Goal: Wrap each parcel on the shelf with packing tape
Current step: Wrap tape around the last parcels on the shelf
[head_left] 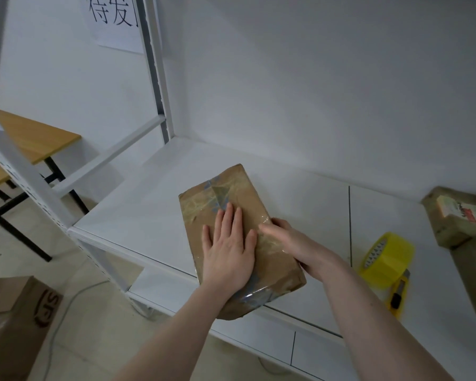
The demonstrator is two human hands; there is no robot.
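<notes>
Both forearms reach up from the lower frame: my left hand (pixel 228 251) lies flat, fingers straight, on the brown paper parcel (pixel 238 237) at centre of the white shelf (pixel 154 193); my right hand (pixel 286 240) grips its right edge. Glossy tape already crosses it, so I judge this one nearly done. Roll of yellow tape (pixel 386 259) waits at right; brown parcels (pixel 456 215) at far right seem untaped.

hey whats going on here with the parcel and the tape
A person is working on a brown parcel that lies on the white shelf, its near end jutting over the front edge. The left hand presses flat on top of it, while the right hand grips its right side. Clear tape already covers much of the parcel. The yellow tape roll and a yellow box cutter lie on the shelf to the right, not in use. Another parcel sits at the far right.
</notes>
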